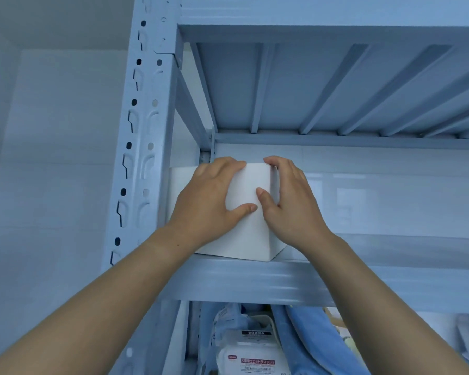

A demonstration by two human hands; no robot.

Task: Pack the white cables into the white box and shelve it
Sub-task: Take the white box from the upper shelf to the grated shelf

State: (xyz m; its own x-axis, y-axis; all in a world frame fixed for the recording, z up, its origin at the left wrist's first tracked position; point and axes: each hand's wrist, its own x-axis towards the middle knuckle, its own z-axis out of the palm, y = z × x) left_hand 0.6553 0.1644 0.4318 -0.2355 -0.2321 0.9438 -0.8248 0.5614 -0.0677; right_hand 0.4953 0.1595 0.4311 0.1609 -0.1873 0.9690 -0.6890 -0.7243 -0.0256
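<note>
The white box (248,234) rests on the metal shelf (255,280), at its left end beside the upright post. It is closed, and no cables show. My left hand (209,201) lies over the box's left side and top, fingers curled over the far edge, thumb on the front face. My right hand (290,204) grips the right side, fingers over the top corner and thumb pressed on the front. Both thumbs nearly meet on the front face.
The slotted upright post (140,147) stands just left of the box. The shelf runs on to the right (390,247). The ribbed underside of the shelf above (322,85) is close overhead. On the shelf below are a wet-wipe pack (248,355) and blue cloth (309,339).
</note>
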